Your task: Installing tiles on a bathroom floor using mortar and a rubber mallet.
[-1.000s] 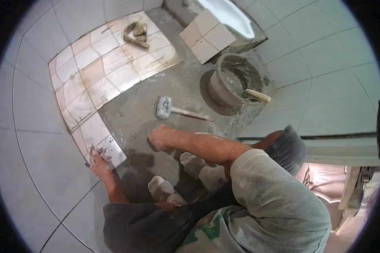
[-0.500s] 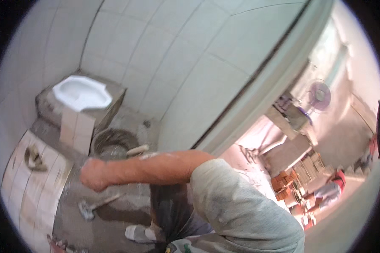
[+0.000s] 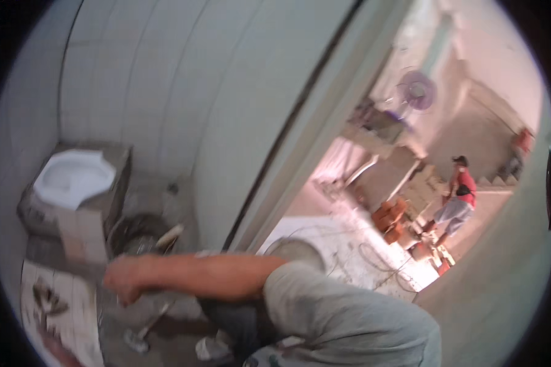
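Note:
My right arm reaches across from the lower right in a grey sleeve. Its hand (image 3: 125, 278) is closed in a fist above the floor, near a dark bucket (image 3: 117, 235); anything inside the fingers is hidden. A pale handle (image 3: 170, 235) leans at the bucket's rim. Below the fist, a hammer (image 3: 137, 341) lies on the grey floor. At the lower left edge a blurred, reddish shape, apparently my left hand (image 3: 58, 347), is over white tiles (image 3: 82, 306); its fingers cannot be made out. A dirty cloth-like item (image 3: 49, 300) rests on those tiles.
A white squat toilet pan (image 3: 73, 178) sits on a raised concrete block at left. A tiled wall (image 3: 165, 79) ends at a door frame (image 3: 312, 122). Beyond it are a purple fan (image 3: 416, 90), orange bricks (image 3: 389, 217), cables and a person in red (image 3: 465, 186); another person is farther off.
The view has swung right and up, showing more of the room beyond the doorway. My right fist stays outstretched. The reddish shape has come in at lower left. The person in red now stands more upright.

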The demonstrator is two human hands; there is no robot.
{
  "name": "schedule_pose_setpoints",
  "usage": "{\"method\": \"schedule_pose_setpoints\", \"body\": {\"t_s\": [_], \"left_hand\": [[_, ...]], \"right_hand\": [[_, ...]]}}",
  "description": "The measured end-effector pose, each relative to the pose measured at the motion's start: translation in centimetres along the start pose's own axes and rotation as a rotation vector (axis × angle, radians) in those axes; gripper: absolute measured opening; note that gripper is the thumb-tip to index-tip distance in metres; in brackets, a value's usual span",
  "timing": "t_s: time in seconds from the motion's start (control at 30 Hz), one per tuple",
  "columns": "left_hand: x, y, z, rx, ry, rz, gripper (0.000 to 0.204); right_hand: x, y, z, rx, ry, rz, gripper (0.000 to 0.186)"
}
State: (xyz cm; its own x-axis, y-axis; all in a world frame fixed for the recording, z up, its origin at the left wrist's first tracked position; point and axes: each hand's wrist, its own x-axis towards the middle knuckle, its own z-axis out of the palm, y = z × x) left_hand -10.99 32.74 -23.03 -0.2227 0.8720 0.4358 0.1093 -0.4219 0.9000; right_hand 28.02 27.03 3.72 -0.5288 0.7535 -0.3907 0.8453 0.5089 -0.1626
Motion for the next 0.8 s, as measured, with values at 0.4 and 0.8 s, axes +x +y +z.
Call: {"method": "schedule_pose_setpoints", "body": {"t_s": [0.4,0.8], "left_hand": [[-4.7,15.7,7.1,0.109,0.195,-0.702,0.065],[-11.7,22.2,1.8,0.524,0.232,-0.844,0.065]], "right_hand": [[0.3,9.1,-2.3,0.212,0.613,-0.080,0.026],[3.4,15.7,15.2,0.678,0.284,0.089,0.028]]}}
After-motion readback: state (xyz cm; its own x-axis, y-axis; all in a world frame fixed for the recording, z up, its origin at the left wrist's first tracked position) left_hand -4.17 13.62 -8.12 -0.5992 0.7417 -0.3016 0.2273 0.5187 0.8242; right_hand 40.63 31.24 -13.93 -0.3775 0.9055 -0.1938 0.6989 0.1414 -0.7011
